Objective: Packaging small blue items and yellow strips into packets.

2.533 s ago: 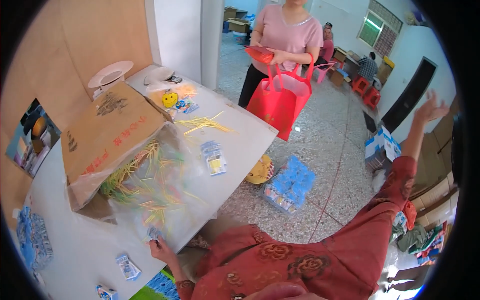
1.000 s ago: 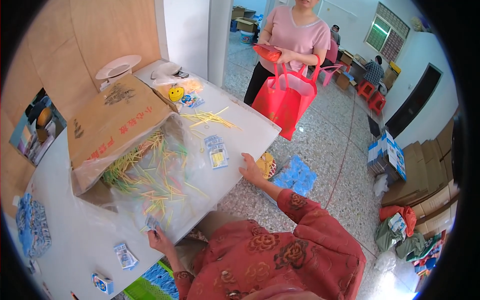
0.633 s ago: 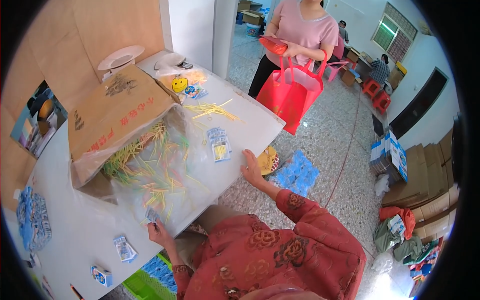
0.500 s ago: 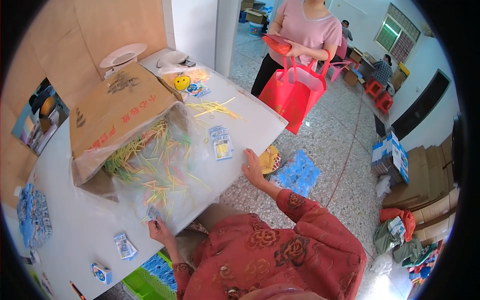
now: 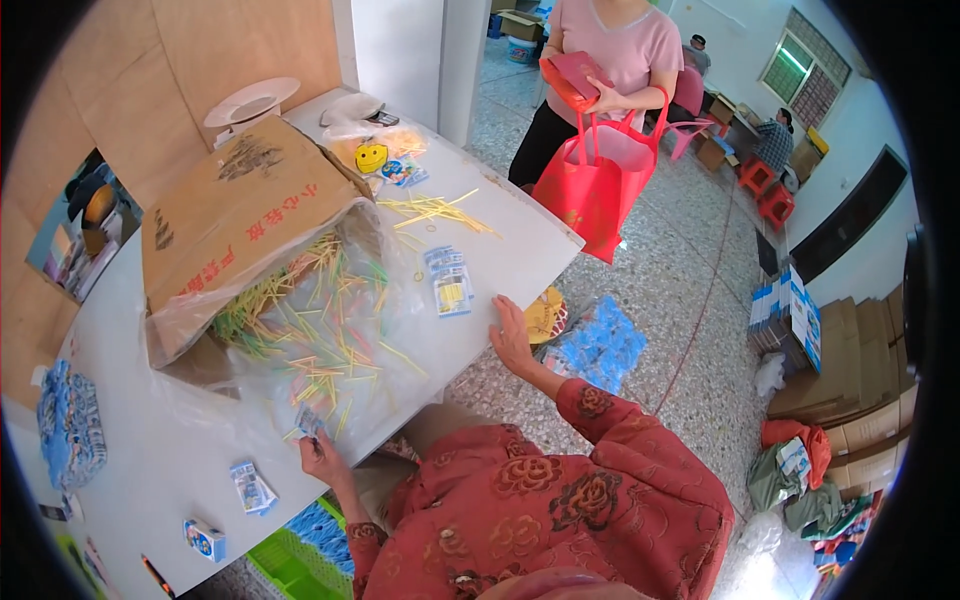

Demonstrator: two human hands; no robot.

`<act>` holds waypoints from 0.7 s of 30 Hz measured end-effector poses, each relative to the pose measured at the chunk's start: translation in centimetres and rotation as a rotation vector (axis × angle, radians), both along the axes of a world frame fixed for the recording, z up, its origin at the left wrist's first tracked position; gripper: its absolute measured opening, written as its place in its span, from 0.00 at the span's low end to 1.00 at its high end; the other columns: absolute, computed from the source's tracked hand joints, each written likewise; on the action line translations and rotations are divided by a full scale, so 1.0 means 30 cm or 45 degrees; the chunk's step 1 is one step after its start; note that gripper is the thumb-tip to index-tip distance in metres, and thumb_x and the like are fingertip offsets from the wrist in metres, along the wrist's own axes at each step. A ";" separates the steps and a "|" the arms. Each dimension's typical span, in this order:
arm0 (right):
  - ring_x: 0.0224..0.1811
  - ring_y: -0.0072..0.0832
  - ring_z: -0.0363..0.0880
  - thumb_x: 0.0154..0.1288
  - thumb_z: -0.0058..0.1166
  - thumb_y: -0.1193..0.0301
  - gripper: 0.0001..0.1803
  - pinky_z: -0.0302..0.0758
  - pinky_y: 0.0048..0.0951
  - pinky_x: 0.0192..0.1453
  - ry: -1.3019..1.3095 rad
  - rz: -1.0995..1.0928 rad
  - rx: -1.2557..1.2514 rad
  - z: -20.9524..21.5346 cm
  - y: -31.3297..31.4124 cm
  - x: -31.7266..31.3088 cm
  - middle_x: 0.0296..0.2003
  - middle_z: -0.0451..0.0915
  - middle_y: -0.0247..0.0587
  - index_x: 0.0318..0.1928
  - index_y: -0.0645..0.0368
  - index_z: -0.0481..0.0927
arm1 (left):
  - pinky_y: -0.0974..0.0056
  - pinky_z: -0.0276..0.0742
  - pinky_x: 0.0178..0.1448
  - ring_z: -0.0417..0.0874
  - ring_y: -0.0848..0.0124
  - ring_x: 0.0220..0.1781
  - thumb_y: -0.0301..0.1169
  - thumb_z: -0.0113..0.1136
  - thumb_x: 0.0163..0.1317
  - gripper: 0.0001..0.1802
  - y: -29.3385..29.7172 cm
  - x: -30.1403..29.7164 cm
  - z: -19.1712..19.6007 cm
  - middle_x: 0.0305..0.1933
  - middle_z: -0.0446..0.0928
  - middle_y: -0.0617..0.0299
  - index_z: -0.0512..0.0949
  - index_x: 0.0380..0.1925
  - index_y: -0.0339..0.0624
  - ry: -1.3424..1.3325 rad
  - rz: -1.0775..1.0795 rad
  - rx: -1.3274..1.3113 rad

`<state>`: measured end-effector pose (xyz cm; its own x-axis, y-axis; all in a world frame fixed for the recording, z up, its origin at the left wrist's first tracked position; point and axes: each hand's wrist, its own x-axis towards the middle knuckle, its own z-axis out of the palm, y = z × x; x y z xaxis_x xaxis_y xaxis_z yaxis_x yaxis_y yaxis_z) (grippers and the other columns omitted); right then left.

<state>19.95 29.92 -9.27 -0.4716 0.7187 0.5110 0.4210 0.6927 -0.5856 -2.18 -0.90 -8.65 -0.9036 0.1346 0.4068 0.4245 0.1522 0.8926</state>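
My left hand (image 5: 321,461) is at the table's near edge, fingers closed on a small clear-and-blue packet (image 5: 308,420). Beside that packet, thin coloured sticks (image 5: 325,350) spill over clear plastic from a cardboard box (image 5: 235,215) lying on its side. On the table's right edge rests my right hand (image 5: 512,338), fingers stretched and holding nothing. Just left of it lie several blue-and-white packets (image 5: 450,285), one with yellow sticks showing. Farther back is a loose bunch of yellow sticks (image 5: 435,210). More packets (image 5: 252,488) lie left of my left hand.
Beyond the table stands a person in a pink top (image 5: 640,50) with a red bag (image 5: 600,185) and a red package (image 5: 578,80). Blue plastic-wrapped packs (image 5: 595,345) sit on the floor at right. A green basket (image 5: 285,560) is below the near edge; a small box (image 5: 204,540) lies on the table.
The standing person has turned the red package and shifted the red bag slightly. The view has moved a little; both my hands stay nearly where they were.
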 end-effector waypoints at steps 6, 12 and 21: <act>0.60 0.47 0.59 0.51 0.47 0.78 0.29 0.56 0.41 0.64 -0.018 -0.034 -0.003 -0.012 -0.009 0.002 0.57 0.62 0.52 0.57 0.64 0.62 | 0.74 0.58 0.24 0.60 0.81 0.20 0.24 0.57 0.57 0.08 -0.005 -0.002 -0.002 0.18 0.65 0.67 0.70 0.22 0.33 -0.033 0.004 -0.032; 0.61 0.46 0.57 0.52 0.45 0.79 0.28 0.53 0.42 0.65 -0.017 -0.042 0.041 -0.002 -0.017 0.004 0.56 0.62 0.51 0.58 0.63 0.62 | 0.73 0.60 0.25 0.62 0.80 0.20 0.24 0.57 0.57 0.07 0.011 0.005 0.020 0.19 0.67 0.66 0.71 0.24 0.32 -0.006 0.013 -0.155; 0.62 0.46 0.58 0.50 0.43 0.80 0.29 0.51 0.44 0.67 -0.047 -0.043 0.054 -0.020 -0.014 -0.050 0.57 0.63 0.52 0.58 0.64 0.62 | 0.72 0.58 0.24 0.59 0.80 0.21 0.24 0.58 0.56 0.08 -0.028 -0.008 0.028 0.18 0.64 0.67 0.71 0.23 0.32 -0.089 0.128 -0.122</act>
<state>18.45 29.49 -9.88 -0.4668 0.7125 0.5238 0.4654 0.7016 -0.5396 -2.42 -1.74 -7.81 -0.9401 0.0769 0.3321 0.3402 0.2766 0.8988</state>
